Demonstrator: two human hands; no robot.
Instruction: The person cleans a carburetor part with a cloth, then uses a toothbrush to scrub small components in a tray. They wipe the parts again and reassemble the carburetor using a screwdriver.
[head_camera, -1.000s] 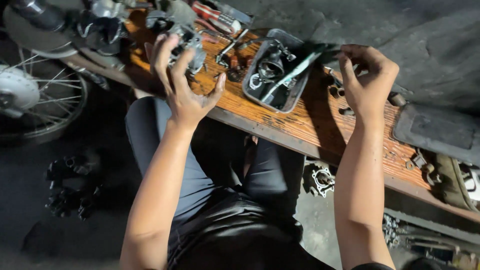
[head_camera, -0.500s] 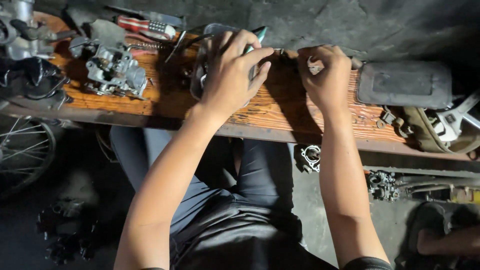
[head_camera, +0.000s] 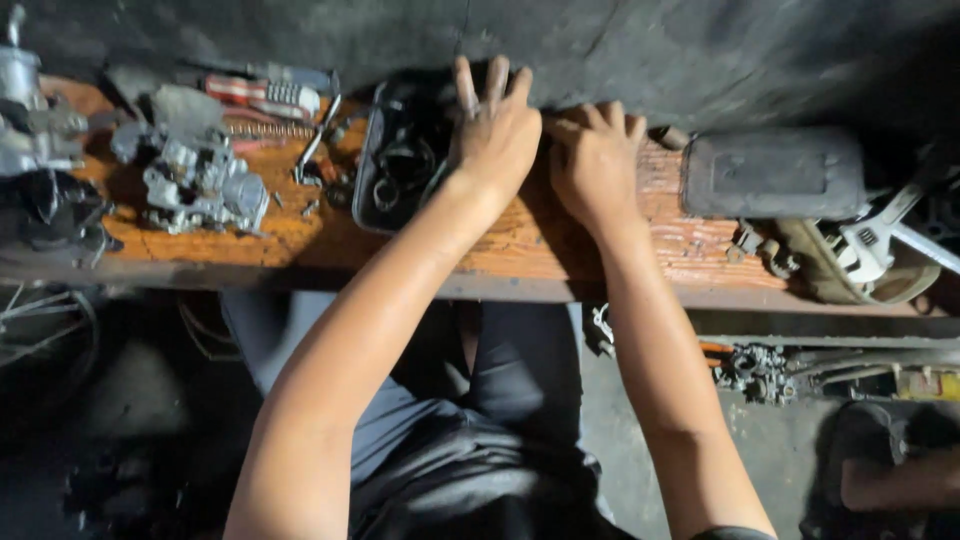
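Observation:
My left hand (head_camera: 492, 132) lies flat over the right end of a dark metal tray (head_camera: 364, 175), fingers stretched out and apart, palm down. The tray holds rings and small metal parts. Just to its right, my right hand (head_camera: 596, 162) rests on the wooden bench (head_camera: 520, 250) with the fingers curled under; whatever is beneath them is hidden. The two hands almost touch at the back edge of the bench.
A grey carburetor (head_camera: 200, 185) sits left of the tray, behind it a screwdriver with a red and white handle (head_camera: 262, 95). A dark rectangular cover (head_camera: 772, 172) and a wrench (head_camera: 880, 238) lie at the right. Engine parts (head_camera: 40, 160) crowd the far left.
My left hand left the carburetor and moved right onto the tray. My right hand came down to the bench beside it, and the view shifted right.

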